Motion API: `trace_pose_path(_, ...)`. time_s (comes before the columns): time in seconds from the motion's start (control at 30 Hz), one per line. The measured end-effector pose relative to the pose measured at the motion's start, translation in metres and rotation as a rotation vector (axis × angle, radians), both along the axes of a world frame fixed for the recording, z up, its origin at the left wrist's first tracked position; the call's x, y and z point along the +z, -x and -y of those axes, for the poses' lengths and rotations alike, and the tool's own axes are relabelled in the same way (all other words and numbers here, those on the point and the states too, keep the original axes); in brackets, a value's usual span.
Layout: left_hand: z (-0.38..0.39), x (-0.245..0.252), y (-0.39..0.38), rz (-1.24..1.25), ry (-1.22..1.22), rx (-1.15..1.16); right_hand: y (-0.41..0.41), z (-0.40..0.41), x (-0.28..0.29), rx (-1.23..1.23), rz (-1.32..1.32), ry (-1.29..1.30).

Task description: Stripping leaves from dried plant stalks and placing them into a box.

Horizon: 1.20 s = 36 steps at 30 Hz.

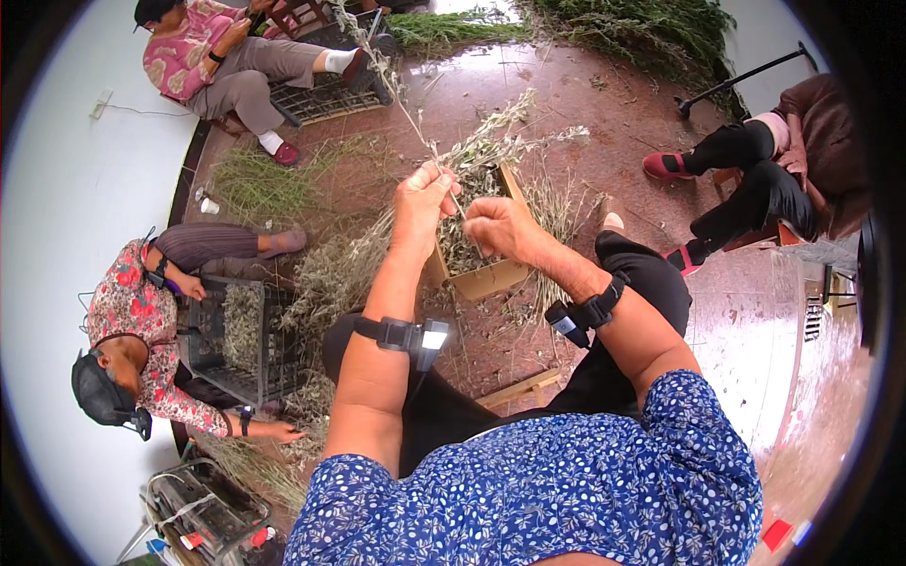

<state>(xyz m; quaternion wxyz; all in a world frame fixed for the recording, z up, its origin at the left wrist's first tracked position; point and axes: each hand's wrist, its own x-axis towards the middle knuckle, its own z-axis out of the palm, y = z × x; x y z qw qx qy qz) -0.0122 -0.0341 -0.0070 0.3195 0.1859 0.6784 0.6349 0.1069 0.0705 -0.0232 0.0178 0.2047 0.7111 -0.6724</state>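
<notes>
My left hand [425,201] pinches a long dried plant stalk [403,106] between thumb and fingers. The stalk runs up and to the left from it, with small dry leaves along it. Just to the right and slightly lower, my right hand [499,226] is curled at the lower part of the same stalk; motion blur hides whether its fingers grip it. Below both hands stands a cardboard box [488,279] holding dry grey-green leaves [463,251]. More leafy dried stalks [495,134] lie across the box's far end.
Dried stalks [347,262] are heaped left of the box, others [555,212] right of it. At left a person reaches beside a black plastic crate [262,339]. Two more people sit at upper left and right. Green plants [637,35] lie at the back; a wooden stool [520,388] is below me.
</notes>
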Motion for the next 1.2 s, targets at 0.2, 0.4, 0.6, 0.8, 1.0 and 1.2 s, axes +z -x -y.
trace_pose_path(0.2, 0.002, -0.005, -0.015, -0.041, 0.069, -0.163, 0.009, -0.018, 0.020, -0.232, -0.300, -0.074)
trace_pose_path(0.4, 0.003, -0.007, -0.028, 0.024, 0.034, -0.226, 0.014, -0.020, 0.015, -0.266, -0.304, -0.170)
trace_pose_path(0.6, 0.005, -0.003, -0.019, 0.018, 0.036, -0.172, 0.013, -0.021, 0.007, -0.191, -0.256, -0.304)
trace_pose_path(0.8, 0.002, 0.001, -0.018, -0.003, 0.131, -0.103, 0.008, -0.030, 0.026, -0.093, -0.338, 0.132)
trace_pose_path(1.0, 0.002, 0.002, -0.026, -0.012, 0.146, -0.163, 0.014, -0.035, 0.032, -0.345, -0.347, 0.328)
trace_pose_path(1.2, 0.002, -0.002, -0.037, -0.033, 0.179, -0.306, 0.022, -0.040, 0.027, -0.420, -0.307, 0.362)
